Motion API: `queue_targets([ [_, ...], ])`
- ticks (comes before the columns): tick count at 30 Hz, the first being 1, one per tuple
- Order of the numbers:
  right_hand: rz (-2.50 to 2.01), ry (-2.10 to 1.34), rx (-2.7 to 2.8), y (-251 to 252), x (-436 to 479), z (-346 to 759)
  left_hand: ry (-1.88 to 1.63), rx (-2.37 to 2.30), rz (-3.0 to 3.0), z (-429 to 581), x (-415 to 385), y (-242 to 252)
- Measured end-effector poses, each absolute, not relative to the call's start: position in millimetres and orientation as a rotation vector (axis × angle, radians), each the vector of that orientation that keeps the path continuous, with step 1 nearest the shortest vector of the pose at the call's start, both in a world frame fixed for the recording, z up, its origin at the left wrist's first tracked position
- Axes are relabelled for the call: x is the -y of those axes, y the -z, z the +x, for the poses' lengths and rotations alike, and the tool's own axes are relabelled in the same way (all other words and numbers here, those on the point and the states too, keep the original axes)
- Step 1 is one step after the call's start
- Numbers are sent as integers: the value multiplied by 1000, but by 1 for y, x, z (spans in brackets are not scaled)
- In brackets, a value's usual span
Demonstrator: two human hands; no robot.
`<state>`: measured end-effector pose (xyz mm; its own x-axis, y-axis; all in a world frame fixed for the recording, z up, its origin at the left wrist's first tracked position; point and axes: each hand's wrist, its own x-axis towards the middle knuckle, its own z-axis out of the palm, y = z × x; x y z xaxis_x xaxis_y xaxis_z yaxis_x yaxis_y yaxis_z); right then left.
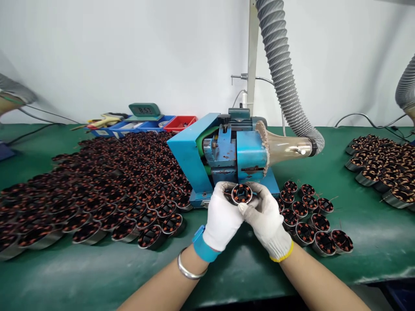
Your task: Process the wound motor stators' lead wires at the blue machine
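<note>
Both my hands wear white knit gloves and meet in front of a blue bench machine (227, 151). My left hand (222, 218) and my right hand (264, 216) together grip one round stator (241, 194) with copper windings, its open face turned up toward me. It is held just before the machine's front base. A silver bangle sits on my left wrist.
A large spread of several stators (97, 194) covers the green mat on the left. A small group (311, 220) lies to the right of my hands, another pile (382, 168) at far right. A grey extraction hose (285, 77) feeds the machine. Blue and red bins (152, 124) stand behind.
</note>
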<state>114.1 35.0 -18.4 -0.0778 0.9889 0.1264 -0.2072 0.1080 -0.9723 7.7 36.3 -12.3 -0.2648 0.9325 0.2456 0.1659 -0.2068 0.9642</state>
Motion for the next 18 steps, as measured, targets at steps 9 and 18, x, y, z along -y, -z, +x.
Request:
queue_targets([
  [9, -975, -1340, 1099, 20, -55, 128, -1390, -1240, 1311, 10, -43, 9],
  [18, -972, -1269, 1085, 11, -62, 126, -1412, -1260, 1329, 14, -52, -9],
])
